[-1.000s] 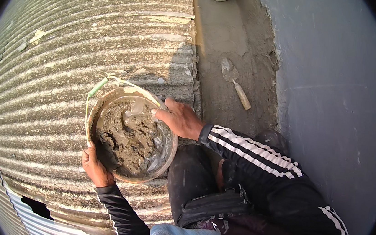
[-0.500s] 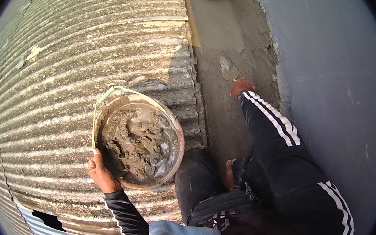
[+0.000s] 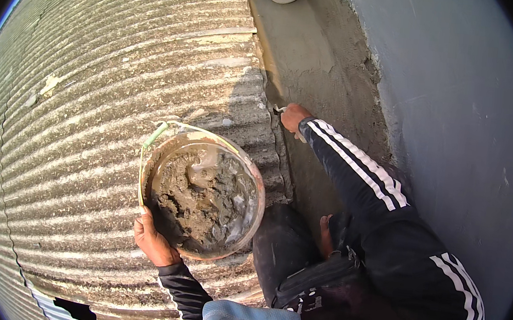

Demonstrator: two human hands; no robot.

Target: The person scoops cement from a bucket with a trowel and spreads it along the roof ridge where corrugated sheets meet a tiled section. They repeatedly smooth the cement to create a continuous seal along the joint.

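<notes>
The bucket (image 3: 261, 201) is a little left of the frame's centre; it is round, with a brownish, smeared rim. Its mouth faces up toward me, showing lumpy, wet grey-brown mortar (image 3: 193, 194). Its green grip (image 3: 156, 134) slants at the upper left. My left hand (image 3: 155, 241) grasps the lower-left rim, thumb on top. My right arm stretches toward the upper centre, where the right hand (image 3: 295, 118) is closed around a trowel (image 3: 280, 109), its axis slanting from upper left to lower right, its blade hardly visible.
</notes>
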